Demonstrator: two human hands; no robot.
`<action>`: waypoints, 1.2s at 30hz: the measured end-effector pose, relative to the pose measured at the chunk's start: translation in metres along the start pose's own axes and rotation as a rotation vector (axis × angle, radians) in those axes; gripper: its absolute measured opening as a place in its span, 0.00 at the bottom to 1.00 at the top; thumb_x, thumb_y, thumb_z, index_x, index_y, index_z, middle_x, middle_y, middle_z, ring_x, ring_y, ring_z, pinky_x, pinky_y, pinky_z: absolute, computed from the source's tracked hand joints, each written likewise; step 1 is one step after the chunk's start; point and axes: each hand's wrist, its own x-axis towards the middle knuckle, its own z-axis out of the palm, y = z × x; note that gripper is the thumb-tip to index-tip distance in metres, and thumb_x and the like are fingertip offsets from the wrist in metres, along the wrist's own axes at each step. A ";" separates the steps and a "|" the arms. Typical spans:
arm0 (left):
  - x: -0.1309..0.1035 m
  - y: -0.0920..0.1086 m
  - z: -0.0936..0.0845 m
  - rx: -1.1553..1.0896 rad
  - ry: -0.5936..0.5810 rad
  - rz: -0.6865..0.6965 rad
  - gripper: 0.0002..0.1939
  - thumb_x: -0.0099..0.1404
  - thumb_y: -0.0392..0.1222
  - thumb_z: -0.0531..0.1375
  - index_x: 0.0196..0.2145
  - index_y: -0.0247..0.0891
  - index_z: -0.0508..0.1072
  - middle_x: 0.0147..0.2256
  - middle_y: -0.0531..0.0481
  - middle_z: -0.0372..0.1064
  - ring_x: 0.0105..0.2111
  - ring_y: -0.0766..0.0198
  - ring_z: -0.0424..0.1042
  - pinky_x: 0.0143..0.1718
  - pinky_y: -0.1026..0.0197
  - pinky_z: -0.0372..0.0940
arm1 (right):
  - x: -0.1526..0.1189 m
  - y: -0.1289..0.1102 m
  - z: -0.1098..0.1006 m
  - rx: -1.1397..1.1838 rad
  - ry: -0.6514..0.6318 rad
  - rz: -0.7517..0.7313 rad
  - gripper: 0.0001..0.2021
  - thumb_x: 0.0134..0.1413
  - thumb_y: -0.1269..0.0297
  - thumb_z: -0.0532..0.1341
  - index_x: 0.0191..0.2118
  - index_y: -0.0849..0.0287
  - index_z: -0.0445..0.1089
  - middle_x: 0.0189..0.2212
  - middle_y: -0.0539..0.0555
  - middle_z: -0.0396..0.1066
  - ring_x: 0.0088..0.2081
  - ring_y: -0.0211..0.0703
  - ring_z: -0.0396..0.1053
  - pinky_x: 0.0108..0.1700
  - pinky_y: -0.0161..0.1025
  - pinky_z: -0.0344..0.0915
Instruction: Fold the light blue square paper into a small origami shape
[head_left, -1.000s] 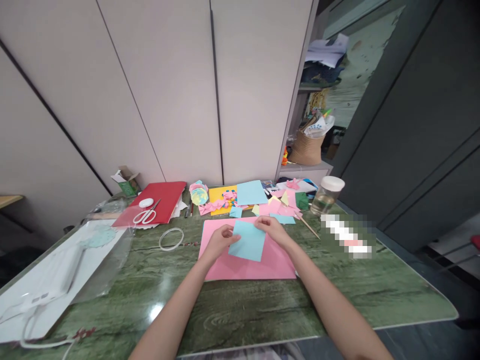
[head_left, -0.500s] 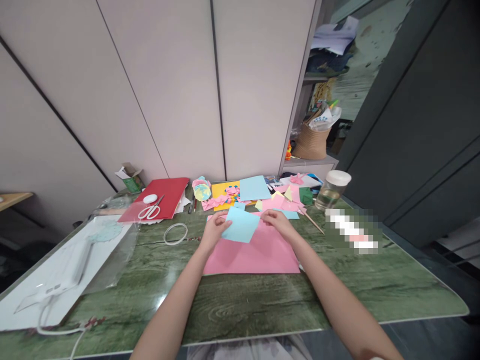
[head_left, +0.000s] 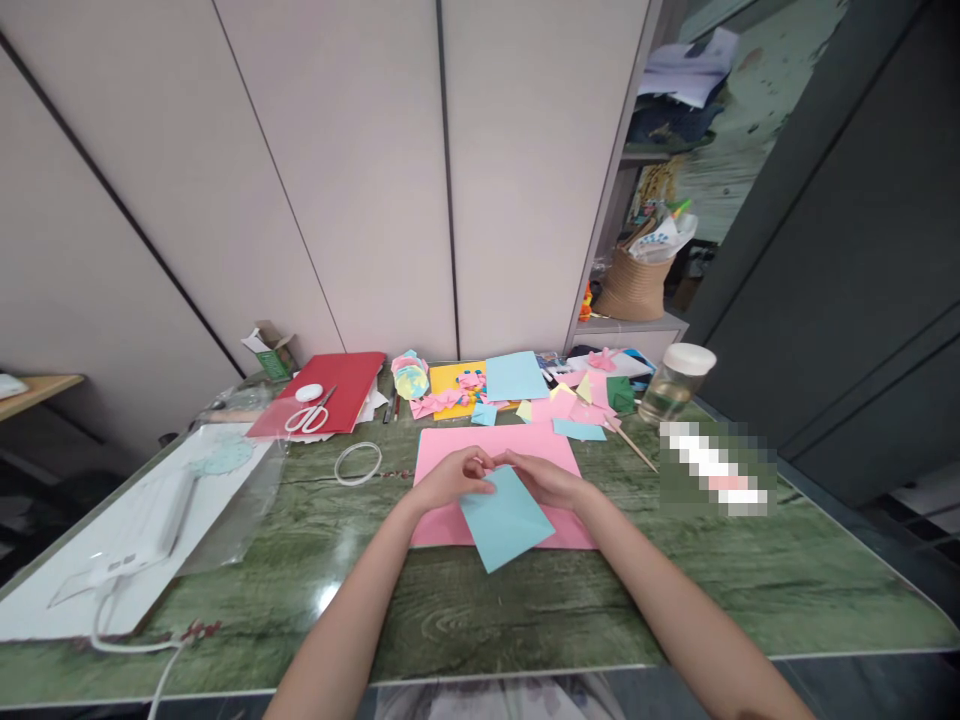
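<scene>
A light blue square of paper is tilted over the pink sheet, its lowest corner reaching past the sheet's near edge. My left hand is closed on the paper's upper left edge, thumb in front. On the upper right, my right hand has its fingers pressed together at the paper's top corner, partly behind it. The fingertips of both hands are close to each other at that corner.
Behind the sheet lie blue paper, folded pink pieces and scraps. Scissors rest on a red folder at the left. A lidded jar and a wooden stick are at the right.
The blue paper has come nearer to me and turned, with a corner now pointing down. Both hands have moved closer together. The view has shifted slightly.
</scene>
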 end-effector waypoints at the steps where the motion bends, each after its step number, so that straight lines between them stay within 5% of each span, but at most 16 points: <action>1: 0.000 -0.001 0.000 0.009 -0.006 0.005 0.16 0.46 0.43 0.64 0.33 0.35 0.67 0.22 0.57 0.59 0.24 0.71 0.60 0.24 0.68 0.53 | 0.000 0.000 -0.003 -0.025 0.005 -0.004 0.19 0.49 0.49 0.55 0.41 0.58 0.67 0.37 0.55 0.69 0.36 0.41 0.65 0.39 0.38 0.59; 12: -0.006 0.007 -0.001 0.129 0.014 0.055 0.18 0.51 0.43 0.60 0.41 0.37 0.68 0.24 0.54 0.61 0.25 0.69 0.60 0.25 0.67 0.55 | 0.000 -0.006 -0.012 -0.260 0.136 -0.096 0.20 0.41 0.52 0.61 0.38 0.62 0.70 0.33 0.54 0.70 0.32 0.39 0.64 0.36 0.37 0.58; 18: -0.013 0.014 -0.009 0.184 0.140 0.054 0.13 0.52 0.44 0.59 0.37 0.39 0.68 0.23 0.55 0.62 0.24 0.69 0.61 0.26 0.67 0.56 | -0.004 -0.014 -0.018 -0.323 0.258 -0.195 0.15 0.41 0.52 0.61 0.25 0.62 0.67 0.20 0.48 0.64 0.23 0.34 0.60 0.28 0.34 0.55; 25: -0.011 0.017 -0.003 0.275 0.196 0.150 0.10 0.55 0.42 0.57 0.36 0.40 0.71 0.36 0.49 0.70 0.37 0.63 0.67 0.40 0.63 0.59 | -0.001 -0.012 -0.013 -0.507 0.316 -0.335 0.13 0.42 0.56 0.61 0.29 0.61 0.66 0.24 0.49 0.65 0.26 0.35 0.60 0.28 0.34 0.55; 36: -0.009 0.024 0.008 0.252 0.186 0.183 0.09 0.58 0.42 0.53 0.32 0.37 0.71 0.32 0.49 0.70 0.34 0.64 0.67 0.39 0.63 0.61 | -0.010 -0.019 0.005 -0.808 0.313 -0.488 0.09 0.47 0.63 0.57 0.35 0.58 0.68 0.33 0.52 0.69 0.33 0.39 0.64 0.35 0.36 0.59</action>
